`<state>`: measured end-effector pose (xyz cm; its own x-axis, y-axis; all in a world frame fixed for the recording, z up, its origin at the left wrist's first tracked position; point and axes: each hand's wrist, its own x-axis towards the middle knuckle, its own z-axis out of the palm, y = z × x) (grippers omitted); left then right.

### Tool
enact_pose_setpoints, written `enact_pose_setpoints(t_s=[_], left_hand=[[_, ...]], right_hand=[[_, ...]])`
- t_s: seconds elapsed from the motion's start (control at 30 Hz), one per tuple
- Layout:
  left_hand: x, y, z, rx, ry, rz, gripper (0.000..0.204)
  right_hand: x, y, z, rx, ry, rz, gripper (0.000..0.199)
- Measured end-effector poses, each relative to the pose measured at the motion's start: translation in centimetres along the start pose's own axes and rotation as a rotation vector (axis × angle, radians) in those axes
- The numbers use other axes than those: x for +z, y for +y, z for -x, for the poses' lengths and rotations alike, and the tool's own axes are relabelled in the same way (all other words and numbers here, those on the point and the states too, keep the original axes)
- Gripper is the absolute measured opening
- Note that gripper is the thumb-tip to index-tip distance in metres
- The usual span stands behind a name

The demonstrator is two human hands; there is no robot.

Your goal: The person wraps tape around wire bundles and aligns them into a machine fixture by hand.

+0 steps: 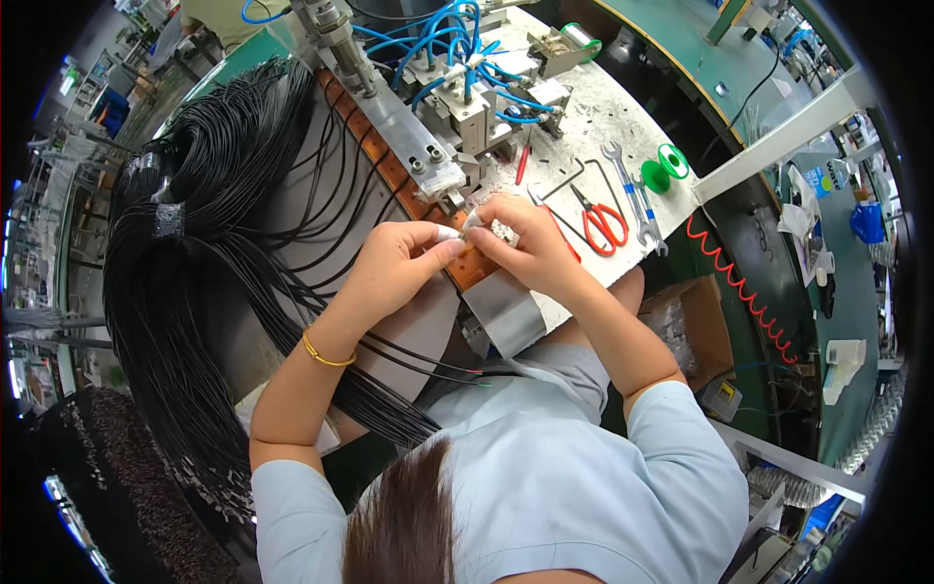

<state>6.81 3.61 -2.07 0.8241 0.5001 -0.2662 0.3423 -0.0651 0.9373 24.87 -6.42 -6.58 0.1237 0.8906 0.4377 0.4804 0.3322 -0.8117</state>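
My left hand and my right hand meet at the near end of an orange-brown strip, just in front of a machine's metal arm. Thumb and forefinger are pinched together on each hand, and the fingertips nearly touch. White wraps show on the forefingers. Whatever lies between the fingertips is too small and covered to make out. Several black cables run from a large tied bundle on the left toward the strip. Below my left forearm, loose cable ends show red and green tips.
Blue air tubes top the machine. To the right on the white plate lie red-handled scissors, wrenches, hex keys and a green spool. A red coiled hose hangs beyond, above a cardboard box.
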Motion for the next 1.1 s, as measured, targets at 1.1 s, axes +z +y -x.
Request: enact_pose_setpoints(t_s=[1.1], left_hand=[[1.6,1.0,2.8,0.279,-0.361,-0.723,0.014]], right_hand=[[1.1,4.1,0.4,0.405,-0.023,-0.257,0.025]])
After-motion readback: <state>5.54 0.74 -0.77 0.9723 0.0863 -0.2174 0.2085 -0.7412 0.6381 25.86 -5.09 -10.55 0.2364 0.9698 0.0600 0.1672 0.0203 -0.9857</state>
